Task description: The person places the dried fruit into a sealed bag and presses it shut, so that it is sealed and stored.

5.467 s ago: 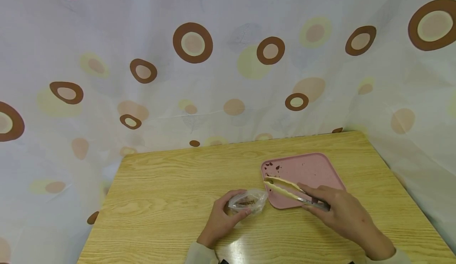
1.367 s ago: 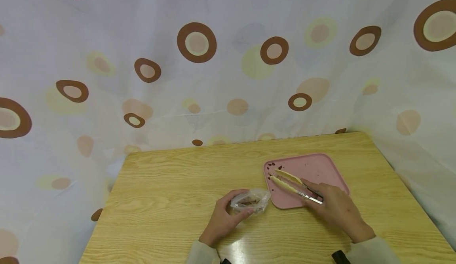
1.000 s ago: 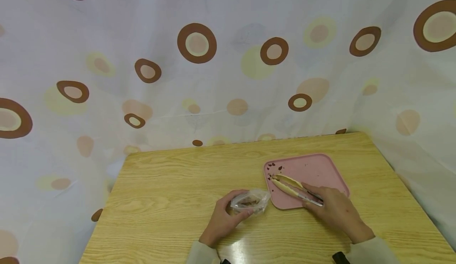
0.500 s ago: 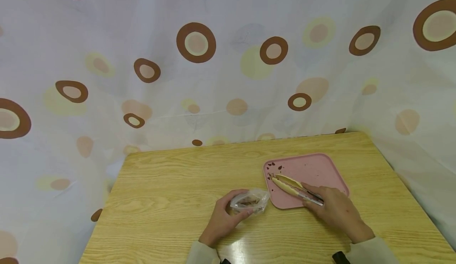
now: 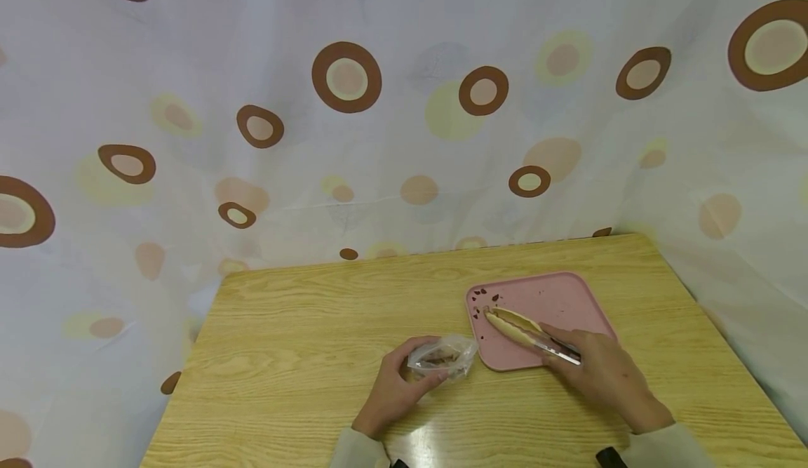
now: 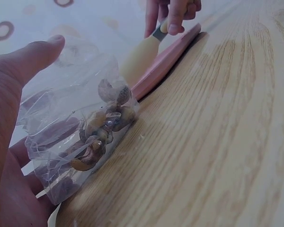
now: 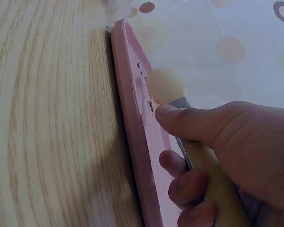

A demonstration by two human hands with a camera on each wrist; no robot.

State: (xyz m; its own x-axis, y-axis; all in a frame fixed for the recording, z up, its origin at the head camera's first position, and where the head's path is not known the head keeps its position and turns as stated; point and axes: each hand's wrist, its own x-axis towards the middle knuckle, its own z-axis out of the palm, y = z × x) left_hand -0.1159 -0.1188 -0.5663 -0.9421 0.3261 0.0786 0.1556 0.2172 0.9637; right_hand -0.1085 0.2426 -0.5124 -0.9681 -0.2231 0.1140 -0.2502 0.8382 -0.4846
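My left hand (image 5: pixel 391 392) holds a clear plastic bag (image 5: pixel 466 360), its mouth open upward, thumb on one side and fingers on the other. Inside lie several brownish, rounded, curled pieces (image 6: pixel 87 153), seen close in the left wrist view; their kind is unclear. My right hand (image 5: pixel 607 377) grips metal tongs with cream-coloured heads (image 5: pixel 513 328), thumb on one arm and fingers round the other. The tong tips are close together, low over the left part of a pink tray (image 5: pixel 549 294), at a small brownish piece (image 5: pixel 487 309). Whether they pinch it cannot be told.
Several small dark fragments (image 5: pixel 477 292) are scattered in the tray's left corner. Tray and bag are side by side on a wood-grain table (image 5: pixel 303 328). A patterned sheet (image 5: pixel 391 138) rises behind the table and along its right side.
The tongs were at the tray's left edge at first, then spread further in; since then their tips have drawn closer together and shifted slightly right. The left hand and bag hold nearly still.
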